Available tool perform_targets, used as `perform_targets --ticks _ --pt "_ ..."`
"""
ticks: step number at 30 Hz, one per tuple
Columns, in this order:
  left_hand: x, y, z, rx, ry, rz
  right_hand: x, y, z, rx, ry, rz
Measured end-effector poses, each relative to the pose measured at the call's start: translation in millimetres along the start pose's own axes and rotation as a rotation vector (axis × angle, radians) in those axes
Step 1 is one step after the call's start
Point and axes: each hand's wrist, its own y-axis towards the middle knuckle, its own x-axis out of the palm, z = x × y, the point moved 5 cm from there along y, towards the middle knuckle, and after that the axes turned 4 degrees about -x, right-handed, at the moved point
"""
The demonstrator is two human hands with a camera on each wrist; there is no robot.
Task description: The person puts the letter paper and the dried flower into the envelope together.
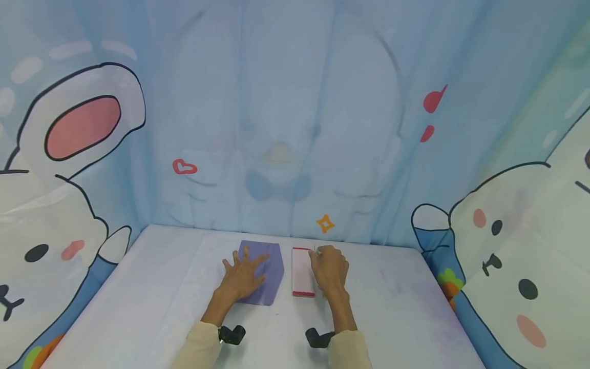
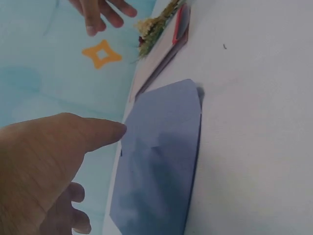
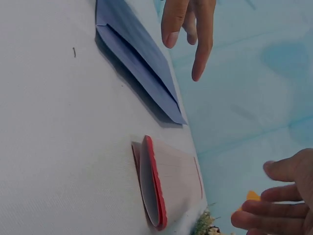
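A purple paper envelope [image 1: 273, 277] lies on the table, its folded flap edge showing in the right wrist view. Over it my left hand [image 1: 244, 279] spreads its fingers and holds nothing. To its right is a folded white card with red edges [image 1: 302, 271], bowed open at its near end in the right wrist view. A small bunch of dried flowers [image 2: 152, 32] lies along the card's right side, mostly hidden under my right hand [image 1: 331, 267] in the head view. Seen from the right wrist, that hand's fingers are loosely bent above the flowers [image 3: 208, 225], with nothing between them.
A white cloth covers the table [image 1: 392, 302]. Behind and on both sides hangs a light blue curtain [image 1: 286, 102] printed with cartoon animals. A tiny dark scrap [image 3: 74, 52] lies on the cloth in front of the envelope. Black cameras [image 1: 232, 335] are strapped to both wrists.
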Motion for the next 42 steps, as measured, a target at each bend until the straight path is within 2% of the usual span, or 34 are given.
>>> perform_targets --ticks 5,14,26,33,42 --pt "6.8 -3.0 -1.9 -0.011 0.010 -0.031 14 -4 5 0.111 0.024 -0.050" --pt "14.7 -6.1 -4.1 -0.025 -0.009 -0.047 33 -11 12 0.163 0.034 -0.109" --pt "22.1 -7.4 -6.4 0.001 -0.015 -0.017 44 -21 15 0.252 0.021 -0.062" --pt "23.6 -7.6 -6.4 0.010 -0.036 -0.003 47 -25 18 0.299 0.120 -0.007" --pt "24.2 -7.5 -8.2 -0.002 -0.049 0.008 48 -23 24 0.370 0.198 0.019"
